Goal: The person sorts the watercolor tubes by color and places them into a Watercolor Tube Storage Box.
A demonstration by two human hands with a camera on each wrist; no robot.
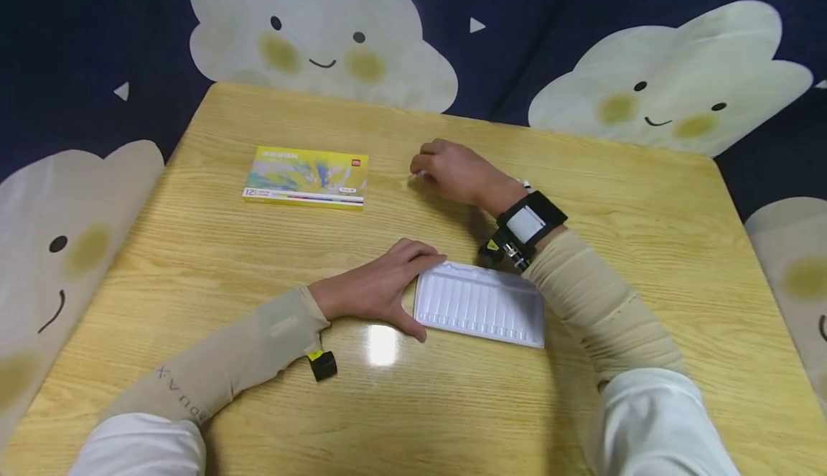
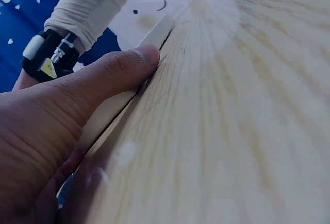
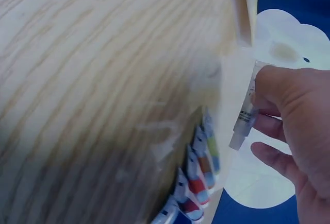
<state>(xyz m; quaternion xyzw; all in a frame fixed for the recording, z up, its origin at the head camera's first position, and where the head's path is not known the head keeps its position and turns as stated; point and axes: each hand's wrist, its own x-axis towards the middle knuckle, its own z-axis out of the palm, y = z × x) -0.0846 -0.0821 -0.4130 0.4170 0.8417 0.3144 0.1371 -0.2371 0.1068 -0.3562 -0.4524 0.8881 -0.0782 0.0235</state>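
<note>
A white plastic tray (image 1: 481,304) with a row of narrow slots lies on the table, partly behind the right forearm in the head view. My left hand (image 1: 381,282) holds its left end, thumb along the near edge and fingers at the far edge. Farther back, my right hand (image 1: 459,171) pinches a small paint tube (image 3: 245,113) with a whitish body and dark print, its cap pointing down in the right wrist view. Several paint tubes (image 3: 196,175) with coloured bands lie side by side on the table; the right wrist mostly hides them from the head camera.
A yellow paint box (image 1: 306,178) marked 12 lies at the back left of the wooden table (image 1: 258,253). Behind the table hangs a dark blue cloth (image 1: 497,31) with smiling clouds. Wrist cameras are strapped to both forearms.
</note>
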